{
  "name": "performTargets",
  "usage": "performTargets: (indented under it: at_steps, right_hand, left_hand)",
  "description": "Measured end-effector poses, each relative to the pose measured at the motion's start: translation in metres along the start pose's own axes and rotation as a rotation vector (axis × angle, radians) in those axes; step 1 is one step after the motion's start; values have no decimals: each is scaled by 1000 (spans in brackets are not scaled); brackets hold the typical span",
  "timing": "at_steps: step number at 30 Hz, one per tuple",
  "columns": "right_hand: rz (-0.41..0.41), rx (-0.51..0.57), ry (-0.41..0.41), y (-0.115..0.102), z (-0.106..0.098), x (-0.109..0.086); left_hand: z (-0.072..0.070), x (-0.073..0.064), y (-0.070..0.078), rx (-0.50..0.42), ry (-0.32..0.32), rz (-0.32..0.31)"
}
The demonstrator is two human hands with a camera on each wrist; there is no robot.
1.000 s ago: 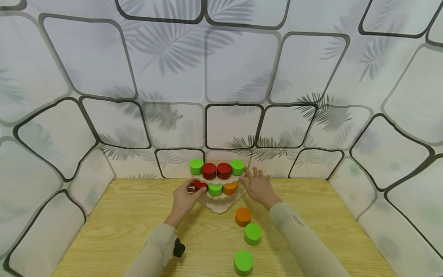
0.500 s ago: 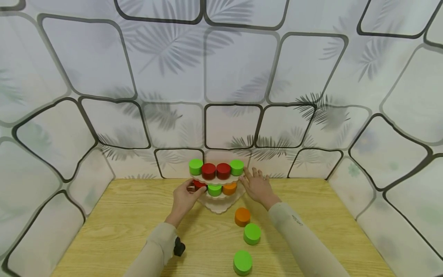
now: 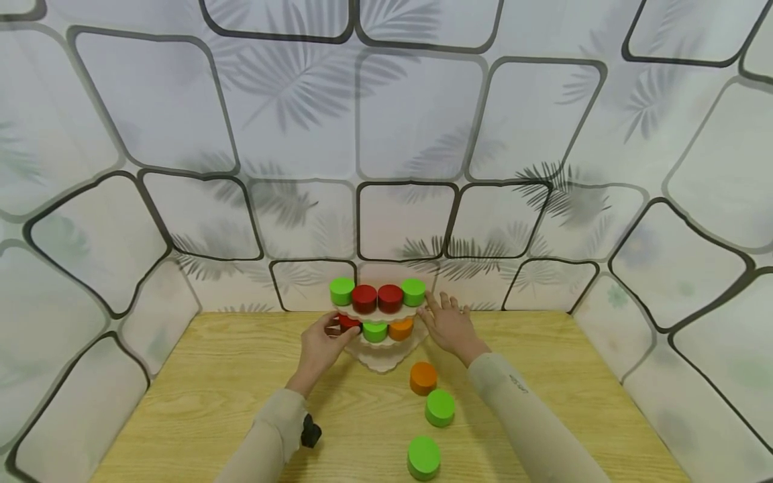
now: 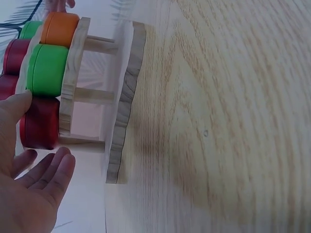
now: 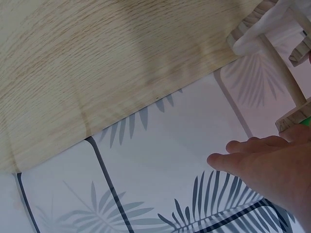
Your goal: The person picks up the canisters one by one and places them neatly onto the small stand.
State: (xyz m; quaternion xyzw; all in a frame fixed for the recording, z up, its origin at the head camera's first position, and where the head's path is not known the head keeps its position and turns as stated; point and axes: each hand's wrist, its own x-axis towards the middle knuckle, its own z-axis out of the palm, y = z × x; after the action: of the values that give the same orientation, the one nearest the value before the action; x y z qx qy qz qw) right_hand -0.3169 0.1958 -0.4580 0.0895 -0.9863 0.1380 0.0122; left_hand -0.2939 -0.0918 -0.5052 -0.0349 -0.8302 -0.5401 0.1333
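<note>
A scalloped wooden tiered stand (image 3: pixel 382 361) is at the back of the table. Four-abreast aside, its top tier bears red and green round blocks. On the tier below sit a red round block (image 4: pixel 41 124), a green one (image 4: pixel 47 70) and an orange one (image 3: pixel 401 329). My left hand (image 3: pixel 323 342) pinches that lower red block at the tier's left end, thumb in front and fingers at its side. My right hand (image 3: pixel 449 327), fingers straight and spread, rests against the right edge of the top tier; the right wrist view shows its fingertips (image 5: pixel 214 160) partly beyond the edge.
On the table in front of the stand lie an orange round block (image 3: pixel 423 378) and two green ones, a nearer green block (image 3: pixel 424 458) and a farther green block (image 3: pixel 440 408). A patterned wall covering (image 3: pixel 404 221) rises right behind the wooden table (image 3: pixel 241 376).
</note>
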Motion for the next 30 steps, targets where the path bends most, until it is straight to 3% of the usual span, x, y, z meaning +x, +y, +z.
performTargets:
  at_steps: [4,12,17,23,30]
  right_hand:
    - [0,1,-2,0,-1,1]
    - [3,1,-5,0,-2,2]
    - [3,-4,-3,2,-1,2]
    - [7,-11,0,2,1,3]
    - [8,5,-12,1,0,1]
  left_hand:
    - [-6,-5,-4,14,-8,-31]
    - [-20,-24,-14,-15,-3,-23]
    - [-23,-38,-15,-43,-42,-35]
    - [-16,-55,-12,-75,-113,16]
    - [3,-70,-5,-124,-239,92]
